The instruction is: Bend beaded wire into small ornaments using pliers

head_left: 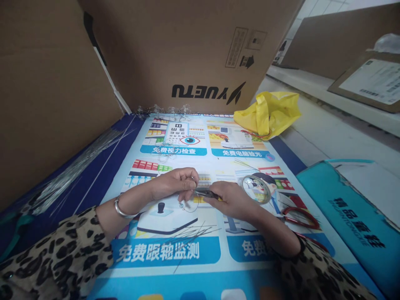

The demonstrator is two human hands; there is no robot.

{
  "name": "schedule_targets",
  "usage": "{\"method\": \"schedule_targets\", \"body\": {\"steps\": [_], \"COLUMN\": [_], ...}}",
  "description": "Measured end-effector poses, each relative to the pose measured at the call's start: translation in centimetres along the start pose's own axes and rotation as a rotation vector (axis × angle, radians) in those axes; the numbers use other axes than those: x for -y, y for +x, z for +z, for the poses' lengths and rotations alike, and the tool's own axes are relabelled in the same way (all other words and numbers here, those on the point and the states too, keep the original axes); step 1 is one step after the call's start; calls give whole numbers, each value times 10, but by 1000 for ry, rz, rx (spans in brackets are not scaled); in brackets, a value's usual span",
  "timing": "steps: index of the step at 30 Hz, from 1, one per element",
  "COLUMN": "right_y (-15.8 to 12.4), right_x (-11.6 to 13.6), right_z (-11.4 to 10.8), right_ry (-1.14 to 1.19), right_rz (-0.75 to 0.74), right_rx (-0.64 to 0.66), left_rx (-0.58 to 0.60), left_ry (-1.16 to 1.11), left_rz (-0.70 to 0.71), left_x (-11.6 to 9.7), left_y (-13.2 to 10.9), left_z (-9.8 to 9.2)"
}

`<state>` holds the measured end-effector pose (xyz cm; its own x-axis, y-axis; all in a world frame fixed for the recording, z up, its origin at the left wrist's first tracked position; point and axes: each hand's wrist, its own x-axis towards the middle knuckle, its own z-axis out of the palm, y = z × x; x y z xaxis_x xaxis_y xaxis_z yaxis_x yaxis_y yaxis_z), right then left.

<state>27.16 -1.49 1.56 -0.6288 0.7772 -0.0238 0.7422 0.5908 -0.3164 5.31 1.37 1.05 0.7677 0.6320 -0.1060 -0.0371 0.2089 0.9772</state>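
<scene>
Over the middle of the printed sheet, my left hand (179, 182) pinches a thin wire (194, 209) between thumb and fingers. The wire curves down in a loop, with a small clear bead-like piece by the fingers. My right hand (233, 201) is wrapped round a pair of pliers (206, 193), whose jaws point left and reach the wire at my left fingertips. Whether the jaws are closed on it I cannot tell. Loose cut wires (190, 239) lie on the sheet below my hands. A clear ring, like a tape roll (243, 188), sits beyond my right wrist.
Red-handled scissors (301, 217) lie by my right forearm. A long bundle of wires (78, 166) rests at the left; twisted wire pieces (171, 111) lie at the back. Cardboard (175, 46) walls the far side. A yellow bag (270, 114) and teal box (350, 221) are right.
</scene>
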Motion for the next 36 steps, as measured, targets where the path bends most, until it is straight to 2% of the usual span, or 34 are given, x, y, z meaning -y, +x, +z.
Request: {"method": "schedule_targets", "body": {"steps": [16, 24, 29, 36], "right_y": [1, 0, 1, 3], "right_x": [7, 7, 6, 2], "right_z": [-3, -3, -2, 3], "right_ry": [-79, -125, -163, -128], "right_rz": [-3, 17, 69, 179], "right_rx": [104, 77, 74, 4], "left_rx": [-37, -89, -115, -182], "left_ry": [-3, -14, -26, -81], "left_rz": [-57, -55, -39, -20], "left_x": [0, -2, 0, 4], "left_y": [1, 1, 2, 6], "left_z": [-1, 0, -2, -2]}}
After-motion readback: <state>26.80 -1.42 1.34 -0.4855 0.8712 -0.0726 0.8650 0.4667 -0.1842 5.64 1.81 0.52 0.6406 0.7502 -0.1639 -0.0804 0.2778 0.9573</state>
